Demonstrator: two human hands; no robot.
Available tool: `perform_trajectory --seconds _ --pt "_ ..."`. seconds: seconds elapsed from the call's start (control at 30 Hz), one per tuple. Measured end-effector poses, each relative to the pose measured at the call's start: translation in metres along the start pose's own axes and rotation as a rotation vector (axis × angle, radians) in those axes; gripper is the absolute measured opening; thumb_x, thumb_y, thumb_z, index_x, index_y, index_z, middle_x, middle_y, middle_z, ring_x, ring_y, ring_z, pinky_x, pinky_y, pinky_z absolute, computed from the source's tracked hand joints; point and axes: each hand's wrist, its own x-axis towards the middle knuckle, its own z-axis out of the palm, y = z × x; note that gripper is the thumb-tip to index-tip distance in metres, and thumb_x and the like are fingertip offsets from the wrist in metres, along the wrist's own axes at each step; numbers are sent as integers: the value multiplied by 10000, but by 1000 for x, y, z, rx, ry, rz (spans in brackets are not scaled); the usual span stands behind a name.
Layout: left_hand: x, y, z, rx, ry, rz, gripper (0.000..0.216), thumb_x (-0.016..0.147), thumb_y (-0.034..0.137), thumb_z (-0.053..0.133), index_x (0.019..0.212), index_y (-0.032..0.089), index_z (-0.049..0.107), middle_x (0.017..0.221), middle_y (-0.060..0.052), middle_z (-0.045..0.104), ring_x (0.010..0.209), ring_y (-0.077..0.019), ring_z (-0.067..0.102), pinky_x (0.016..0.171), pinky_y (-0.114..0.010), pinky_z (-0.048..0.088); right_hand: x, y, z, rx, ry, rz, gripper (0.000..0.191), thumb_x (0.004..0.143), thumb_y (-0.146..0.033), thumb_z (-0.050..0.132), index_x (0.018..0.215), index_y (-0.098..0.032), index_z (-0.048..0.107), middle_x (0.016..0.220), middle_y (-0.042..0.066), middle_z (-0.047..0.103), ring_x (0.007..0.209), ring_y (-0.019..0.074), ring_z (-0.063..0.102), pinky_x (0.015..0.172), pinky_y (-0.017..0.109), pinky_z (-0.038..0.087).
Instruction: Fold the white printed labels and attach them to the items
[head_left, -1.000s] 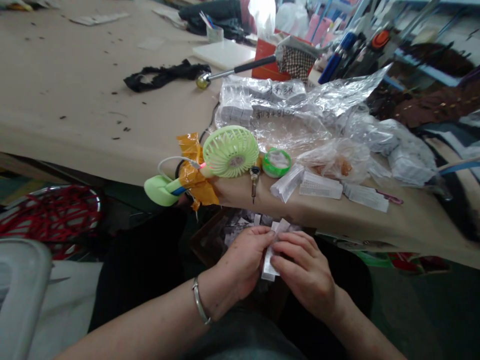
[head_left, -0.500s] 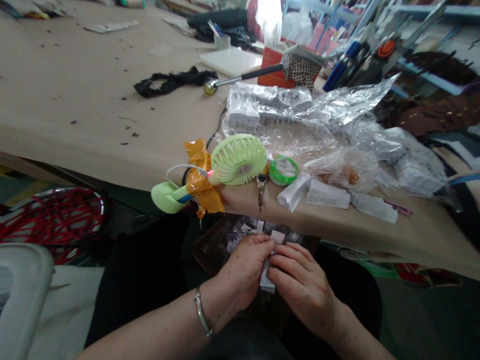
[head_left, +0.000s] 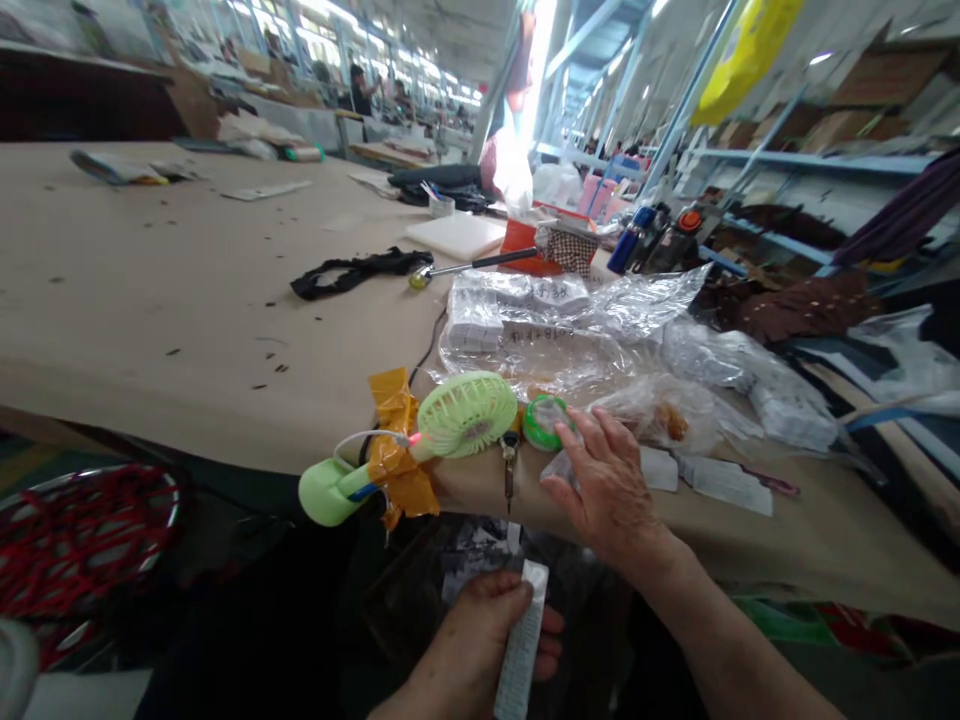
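My left hand (head_left: 474,632) is closed on a narrow white label strip (head_left: 523,640) with printed rows, pinched under the thumb below the table edge. Over the table's front edge, my right hand (head_left: 606,492) is open, fingers stretched out. Its fingertips are at a small round green tub (head_left: 534,432) with pale contents; whether they press into it I cannot tell. Beneath that hand lies a partly covered paper piece (head_left: 561,468). More white label stacks (head_left: 726,480) lie to the right. A pointed tool with a metal tip (head_left: 509,470) hangs over the edge, left of the tub.
A green fan (head_left: 469,412) is fixed to the table edge with brown tape (head_left: 405,485). Behind it lie clear plastic bags (head_left: 570,350) of white label bundles, a black-handled rod (head_left: 480,264) and a black cloth strip (head_left: 360,270). A box (head_left: 405,590) of scraps sits below the edge.
My right hand has left the label strip and moved up to the green tub. My left hand has lowered, still holding the strip. The camera view has tilted up.
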Motion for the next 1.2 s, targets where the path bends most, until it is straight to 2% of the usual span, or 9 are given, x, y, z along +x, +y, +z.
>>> perform_trajectory --seconds 0.17,0.27,0.33,0.4,0.57,0.73,0.87,1.0,1.2 --pt "-4 2 1 3 46 2 122 808 215 622 834 140 529 678 -91 704 525 -149 638 539 -258 517 -26 10 -15 134 170 33 466 895 -308 528 1312 -125 430 1252 163 557 1250 296 437 1011 483 406" --pt "-7 3 2 41 90 4 153 777 211 660 846 143 541 688 -86 711 561 -157 657 559 -260 533 -58 37 -30 166 230 158 135 915 -242 502 1006 -203 593 931 59 664 927 194 623 828 337 514" --pt "-8 3 3 72 95 -9 158 764 201 672 853 134 559 698 -85 714 569 -154 660 565 -254 537 -83 61 -40 97 241 265 114 912 -263 518 857 -209 602 803 25 659 779 168 631 731 296 519" --pt "-8 1 3 92 103 -13 157 755 197 681 844 125 573 701 -89 715 573 -154 661 560 -250 537 -105 83 -47 42 245 314 169 919 -304 507 853 -191 614 872 60 667 859 201 623 809 354 503" --pt "-6 -5 8 90 126 -3 164 735 203 696 826 114 592 693 -97 714 557 -163 659 531 -250 536 -142 107 -40 -262 29 354 568 899 -497 468 1306 -101 465 1323 197 511 1234 356 431 988 546 359" --pt "-6 -4 9 84 97 -26 163 736 192 691 841 106 601 682 -99 712 563 -169 661 543 -258 540 -150 109 -36 -251 -11 347 477 908 -483 454 1255 -160 514 1236 148 586 1162 309 502 992 496 370" --pt "-8 -1 6 108 104 -25 157 747 195 686 845 107 601 721 -110 720 593 -179 672 562 -265 543 -144 113 -41 -187 8 352 635 837 -553 538 1299 -122 464 1212 180 571 1136 324 506 962 494 416" --pt "-8 -1 4 102 89 -34 146 756 193 678 850 105 609 718 -107 718 617 -184 677 584 -266 546 -146 110 -39 -213 -49 328 501 863 -447 556 1257 -139 530 1224 163 565 1145 336 488 968 523 406" --pt "-5 -3 7 118 88 -30 100 791 180 637 847 110 592 718 -101 713 578 -155 658 572 -251 540 -154 109 -42 -32 171 284 175 893 -235 554 1028 -197 657 1027 91 659 1004 242 592 901 449 480"
